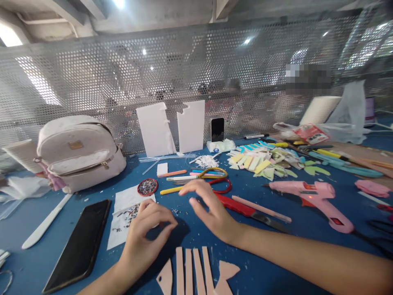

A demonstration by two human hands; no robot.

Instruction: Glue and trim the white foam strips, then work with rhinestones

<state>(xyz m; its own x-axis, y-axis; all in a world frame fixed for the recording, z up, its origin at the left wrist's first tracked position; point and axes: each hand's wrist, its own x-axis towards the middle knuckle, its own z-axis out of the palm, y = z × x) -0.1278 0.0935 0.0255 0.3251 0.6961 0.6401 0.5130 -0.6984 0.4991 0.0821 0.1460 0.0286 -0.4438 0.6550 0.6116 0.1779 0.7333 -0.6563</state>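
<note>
My left hand [147, 235] is over the lower right of a white paper sheet [118, 229] strewn with tiny dark and coloured bits. Its thumb and fingertips meet in a pinch; whatever they may hold is too small to make out. To its right my right hand [211, 213] hovers above small scattered beads [179, 212], its fingers stretched and apart. A round red-rimmed dish [147, 187] of the same bits sits at the paper's upper edge. Below both hands lie pink cut-out strips [189, 270], between a pointed head-like piece [166, 278] and a tail-like piece [225, 274].
Right of my right hand lie a red-handled utility knife [242, 207] and a pink glue gun [316, 196] with a lit switch. Red-handled scissors [225, 186] and markers [184, 177] lie beyond. Left are a black phone [81, 241], a white plastic knife [46, 223] and a backpack [80, 151].
</note>
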